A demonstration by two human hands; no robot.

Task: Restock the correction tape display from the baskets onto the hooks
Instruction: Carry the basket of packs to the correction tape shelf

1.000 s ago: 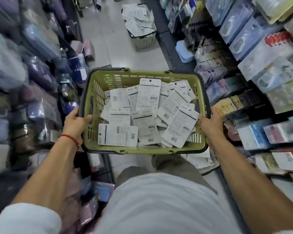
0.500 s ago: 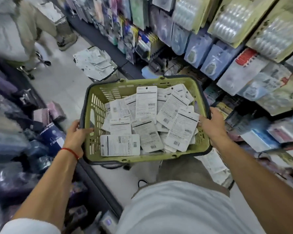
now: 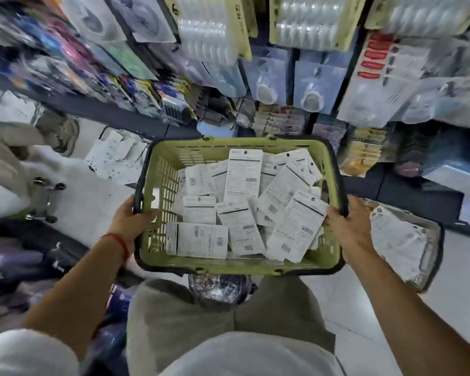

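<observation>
A green plastic basket [image 3: 171, 158] with a dark rim is held at waist height in front of me. Several white carded correction tape packs [image 3: 244, 172] lie in it, backs up with barcodes showing. My left hand [image 3: 130, 221] grips the basket's left rim, a red string on its wrist. My right hand [image 3: 349, 226] grips the right rim. Straight ahead stands the hook display [image 3: 280, 77], hung with blister packs in blue, yellow and clear card.
A second basket [image 3: 434, 240] with white packs sits on the floor at the right. A third basket of packs [image 3: 114, 156] stands on the floor at the left. A person [image 3: 8, 164] is at the far left. Dark shelving runs behind on the left.
I have turned right with the basket, from looking down the aisle to facing the hook display. Both hands keep their grip on the rims.
</observation>
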